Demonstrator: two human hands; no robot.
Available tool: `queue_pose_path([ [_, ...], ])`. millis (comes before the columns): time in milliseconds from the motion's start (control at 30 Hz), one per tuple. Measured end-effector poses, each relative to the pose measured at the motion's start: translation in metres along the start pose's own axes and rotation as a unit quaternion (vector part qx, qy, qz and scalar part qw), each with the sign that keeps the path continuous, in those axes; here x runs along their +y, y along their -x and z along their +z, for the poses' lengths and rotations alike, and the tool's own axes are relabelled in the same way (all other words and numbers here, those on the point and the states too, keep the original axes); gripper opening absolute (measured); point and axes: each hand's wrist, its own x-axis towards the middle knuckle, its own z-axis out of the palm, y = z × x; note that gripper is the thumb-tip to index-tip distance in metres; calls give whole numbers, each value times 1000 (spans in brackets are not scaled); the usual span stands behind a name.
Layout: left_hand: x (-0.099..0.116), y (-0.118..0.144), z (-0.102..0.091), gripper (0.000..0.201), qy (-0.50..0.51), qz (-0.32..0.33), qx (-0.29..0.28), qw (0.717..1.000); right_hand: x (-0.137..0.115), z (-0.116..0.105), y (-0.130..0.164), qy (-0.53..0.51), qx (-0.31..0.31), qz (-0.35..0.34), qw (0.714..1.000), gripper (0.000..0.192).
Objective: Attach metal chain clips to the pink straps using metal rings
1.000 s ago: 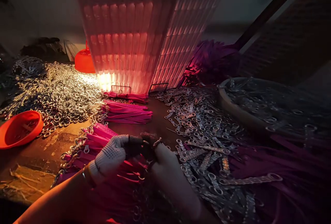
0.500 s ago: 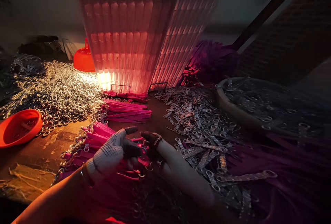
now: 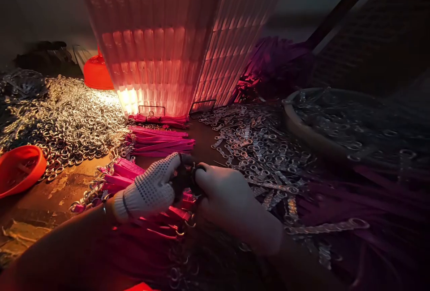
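From the head camera I see my left hand (image 3: pixel 151 190), in a white knitted glove with dark grip dots, meeting my right hand (image 3: pixel 231 201), in a plain pale glove, over the near middle of the worn brown wooden workbench (image 3: pixel 50 194). The fingers of both hands are curled closed and pinch one small dark piece (image 3: pixel 186 175) between them; it is too shadowed to say what it is, though it sits just above the heap of pink straps with metal rings (image 3: pixel 134 183).

As I judge it, a fair share is done: that heap lies under my left hand, and two neat bundles of flat pink straps (image 3: pixel 161 141) lie nearer the tall ribbed translucent stack glowing red (image 3: pixel 174 40). Much is left: a wide pile of shiny steel rings (image 3: pixel 67 120) covers the left side, and flat perforated metal links (image 3: pixel 258 147) spread to the right, some in a round shallow tray (image 3: pixel 302 134) toward the right edge.

A smooth orange plastic bowl (image 3: pixel 18 170) sits at the left edge, and another orange plastic dome (image 3: pixel 96 73) at the back
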Motion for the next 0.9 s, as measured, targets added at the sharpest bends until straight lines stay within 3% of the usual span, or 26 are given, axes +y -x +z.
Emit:
queue_pose_path([
  [167,-6,-20,9,34,134,-29,23,990,-6,9,-2,24,72,82,994,7],
  [267,-16,-34,2,39,123,-16,13,992,-1,21,1,-89,42,143,985,10],
  [333,-27,-46,-10,35,14,0,-31,999,10,28,4,-165,23,170,971,15],
  [400,-46,-59,-24,23,-150,15,-78,986,24,36,9,-192,24,209,959,17],
  [533,-95,-78,-36,10,-437,-44,-143,887,48,57,19,-208,16,260,943,27],
  [633,-124,-80,-29,15,-508,-66,-162,843,55,72,24,-220,-2,260,940,36],
  [800,-132,-82,-24,12,-482,-63,-128,864,50,80,27,-261,23,237,935,46],
  [900,-128,-90,-28,8,-454,-47,-92,885,41,84,30,-246,9,229,942,37],
])
